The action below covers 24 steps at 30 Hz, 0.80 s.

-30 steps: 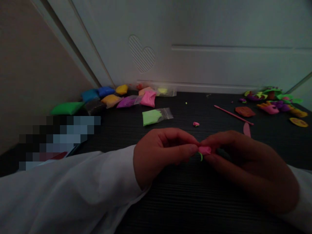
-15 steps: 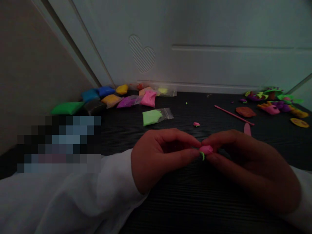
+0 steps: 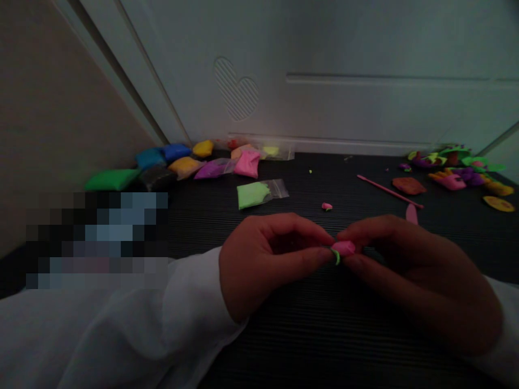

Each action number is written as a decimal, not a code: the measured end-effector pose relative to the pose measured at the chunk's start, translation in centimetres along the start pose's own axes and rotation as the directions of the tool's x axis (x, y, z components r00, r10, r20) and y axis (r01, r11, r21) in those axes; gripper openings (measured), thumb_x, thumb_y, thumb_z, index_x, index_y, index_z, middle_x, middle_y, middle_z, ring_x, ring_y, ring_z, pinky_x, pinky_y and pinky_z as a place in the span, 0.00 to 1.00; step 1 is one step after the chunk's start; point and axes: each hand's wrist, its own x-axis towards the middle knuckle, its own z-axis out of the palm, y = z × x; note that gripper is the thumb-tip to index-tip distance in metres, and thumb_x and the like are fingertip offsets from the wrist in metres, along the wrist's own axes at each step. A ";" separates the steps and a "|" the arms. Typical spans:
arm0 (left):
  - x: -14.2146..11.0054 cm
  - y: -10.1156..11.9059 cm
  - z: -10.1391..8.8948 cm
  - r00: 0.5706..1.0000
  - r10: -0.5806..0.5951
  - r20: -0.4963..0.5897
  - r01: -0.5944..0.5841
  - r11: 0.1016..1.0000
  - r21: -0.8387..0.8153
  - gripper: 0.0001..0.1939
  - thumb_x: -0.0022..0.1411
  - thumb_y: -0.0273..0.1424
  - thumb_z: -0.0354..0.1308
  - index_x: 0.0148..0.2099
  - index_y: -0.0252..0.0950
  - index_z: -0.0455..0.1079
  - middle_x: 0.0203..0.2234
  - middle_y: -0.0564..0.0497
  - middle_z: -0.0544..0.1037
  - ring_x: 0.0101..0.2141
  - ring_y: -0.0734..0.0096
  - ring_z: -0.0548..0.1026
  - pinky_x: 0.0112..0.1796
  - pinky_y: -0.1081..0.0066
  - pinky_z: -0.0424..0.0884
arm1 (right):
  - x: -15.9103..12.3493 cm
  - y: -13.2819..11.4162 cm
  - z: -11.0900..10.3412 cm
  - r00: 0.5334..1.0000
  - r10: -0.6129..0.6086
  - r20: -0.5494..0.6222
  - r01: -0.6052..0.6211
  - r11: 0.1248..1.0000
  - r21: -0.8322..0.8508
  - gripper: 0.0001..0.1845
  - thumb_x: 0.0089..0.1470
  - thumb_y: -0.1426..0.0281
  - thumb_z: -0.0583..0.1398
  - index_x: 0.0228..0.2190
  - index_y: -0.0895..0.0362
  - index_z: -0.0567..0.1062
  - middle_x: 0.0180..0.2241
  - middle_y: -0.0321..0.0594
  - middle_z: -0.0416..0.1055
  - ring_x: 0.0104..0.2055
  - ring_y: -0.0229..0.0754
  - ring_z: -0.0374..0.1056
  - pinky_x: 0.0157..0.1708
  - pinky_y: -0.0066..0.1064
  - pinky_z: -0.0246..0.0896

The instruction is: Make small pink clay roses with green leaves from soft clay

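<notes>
Between the fingertips of both hands is a small pink clay rosebud (image 3: 344,248) with a thin green strip (image 3: 337,256) curving down at its left end. My left hand (image 3: 275,259) pinches this green end between thumb and fingers. My right hand (image 3: 421,281) grips the pink part from the right, thumb below and finger above. Just beyond the fingers lies a smaller pink bud with a bit of green (image 3: 326,206). An opened bag of light green clay (image 3: 253,194) rests behind my left hand.
Several bags of coloured clay, among them a green one (image 3: 111,179) and a pink one (image 3: 247,163), line the back left. A pink stick (image 3: 389,191), a pink flat tool (image 3: 411,214), a brown clay piece (image 3: 408,185) and finished clay shapes (image 3: 452,179) lie at right. A white panel (image 3: 324,108) stands behind.
The pink rosebud has turned slightly between my fingers, and its green strip sits a little higher and closer against it. Both hands stay almost in place.
</notes>
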 end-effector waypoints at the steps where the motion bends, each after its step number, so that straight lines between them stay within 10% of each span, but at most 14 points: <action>1: 0.0 0.0 0.0 1.000 -0.002 -0.001 0.002 1.000 0.008 0.05 0.46 0.28 0.59 0.29 0.35 0.70 0.22 0.55 0.72 0.25 0.78 0.68 0.26 0.78 0.62 | 0.0 0.0 0.0 1.000 -0.004 -0.006 0.004 1.000 0.001 0.08 0.46 0.67 0.57 0.32 0.51 0.69 0.29 0.34 0.72 0.28 0.36 0.67 0.23 0.24 0.63; 24: 0.1 0.0 0.0 0.999 -0.036 0.001 0.036 0.999 0.037 0.06 0.48 0.30 0.56 0.30 0.34 0.71 0.17 0.56 0.68 0.21 0.81 0.63 0.24 0.77 0.58 | -0.3 0.2 0.2 0.999 -0.020 -0.025 0.019 1.000 -0.012 0.13 0.44 0.66 0.58 0.36 0.49 0.67 0.30 0.35 0.71 0.29 0.38 0.67 0.23 0.26 0.64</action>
